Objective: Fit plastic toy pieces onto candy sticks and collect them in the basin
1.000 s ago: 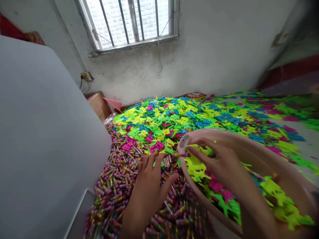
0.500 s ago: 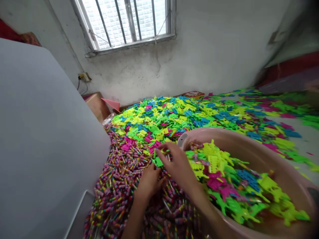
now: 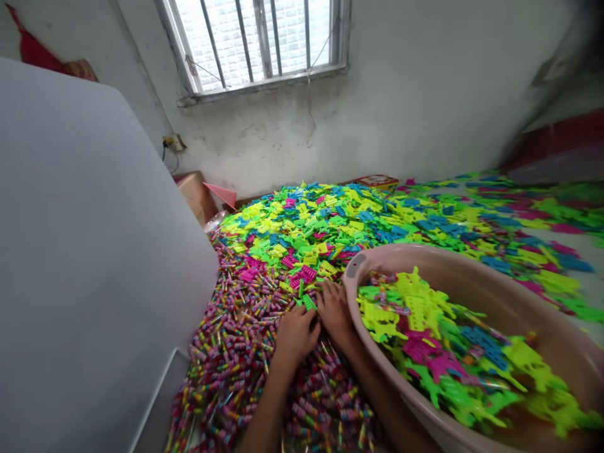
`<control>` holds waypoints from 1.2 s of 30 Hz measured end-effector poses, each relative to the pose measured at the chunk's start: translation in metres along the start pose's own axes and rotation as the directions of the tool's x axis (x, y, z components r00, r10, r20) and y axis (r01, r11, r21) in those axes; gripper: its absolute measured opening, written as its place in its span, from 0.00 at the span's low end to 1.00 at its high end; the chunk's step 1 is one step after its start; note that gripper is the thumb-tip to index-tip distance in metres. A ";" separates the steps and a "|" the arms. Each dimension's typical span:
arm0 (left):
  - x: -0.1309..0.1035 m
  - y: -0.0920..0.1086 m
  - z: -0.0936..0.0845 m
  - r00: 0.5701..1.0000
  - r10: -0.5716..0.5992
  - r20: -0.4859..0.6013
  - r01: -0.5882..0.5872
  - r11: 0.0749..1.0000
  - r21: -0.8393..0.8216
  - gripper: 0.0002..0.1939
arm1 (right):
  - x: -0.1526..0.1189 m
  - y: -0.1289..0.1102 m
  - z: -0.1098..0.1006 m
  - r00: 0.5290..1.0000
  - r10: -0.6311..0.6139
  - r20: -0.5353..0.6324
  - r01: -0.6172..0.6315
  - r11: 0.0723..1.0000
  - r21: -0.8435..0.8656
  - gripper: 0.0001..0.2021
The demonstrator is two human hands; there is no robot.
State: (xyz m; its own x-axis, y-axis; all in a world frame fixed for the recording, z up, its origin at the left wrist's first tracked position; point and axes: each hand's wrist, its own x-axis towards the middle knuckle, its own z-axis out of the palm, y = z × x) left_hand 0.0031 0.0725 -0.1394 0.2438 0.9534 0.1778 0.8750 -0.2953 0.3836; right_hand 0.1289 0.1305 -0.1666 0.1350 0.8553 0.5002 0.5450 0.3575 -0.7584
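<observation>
Low over the heap of small striped candy-like sticks (image 3: 236,352), my left hand (image 3: 295,333) is closed, its fingertips on a bright green plastic piece (image 3: 307,302) with slots. Close by on the right, my right hand (image 3: 334,309) rests palm down, fingers bent but somewhat apart, between that piece and the tub's wall. I see nothing held in it, though its palm is hidden. A pink oval tub (image 3: 425,253) stands beside my right forearm. Inside lie yellow, green, pink and blue flat plastic figures (image 3: 425,314) mixed with several striped sticks.
A large mound of coloured plastic pieces (image 3: 302,226) spreads along the wall, scattering rightward over the floor. A pale upright panel (image 3: 104,251) blocks the left side. A cardboard box (image 3: 195,196) and a barred window (image 3: 259,41) are at the back.
My right hand has come down from above the green piece to the heap beside the tub. My left hand stays at the green piece. The whole view has shifted slightly.
</observation>
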 end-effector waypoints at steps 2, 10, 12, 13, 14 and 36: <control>0.000 -0.001 0.001 0.999 -0.017 -0.036 0.014 0.997 -0.070 0.08 | 0.004 0.004 0.000 0.998 0.040 -0.041 -0.038 0.998 0.053 0.11; 0.012 -0.008 -0.014 0.938 -0.223 -0.265 0.046 0.838 -0.544 0.12 | 0.013 -0.016 -0.005 0.978 0.188 -0.087 -0.144 0.919 0.368 0.13; 0.013 -0.009 -0.026 0.906 -0.304 -0.296 0.036 0.750 -0.660 0.14 | 0.012 -0.033 -0.006 0.973 0.229 -0.028 -0.191 0.868 0.458 0.15; 0.013 -0.009 -0.032 0.892 -0.338 -0.301 0.028 0.705 -0.709 0.15 | 0.011 -0.042 -0.007 0.970 0.244 0.018 -0.219 0.836 0.503 0.15; 0.012 -0.008 -0.040 0.880 -0.367 -0.302 0.019 0.662 -0.749 0.16 | 0.010 -0.052 -0.009 0.965 0.253 0.071 -0.250 0.800 0.546 0.16; -0.043 0.061 -0.132 0.634 -0.526 -0.567 -0.282 0.526 -0.803 0.13 | -0.007 -0.162 -0.096 0.855 0.122 0.503 -0.505 0.414 0.757 0.12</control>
State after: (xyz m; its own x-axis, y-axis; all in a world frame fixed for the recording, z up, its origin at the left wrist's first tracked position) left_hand -0.0098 0.0050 -0.0040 -0.5429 0.7246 0.4245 0.0555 -0.4734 0.8791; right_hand 0.1194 0.0303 -0.0072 -0.2345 0.9640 0.1251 -0.4692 0.0005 -0.8831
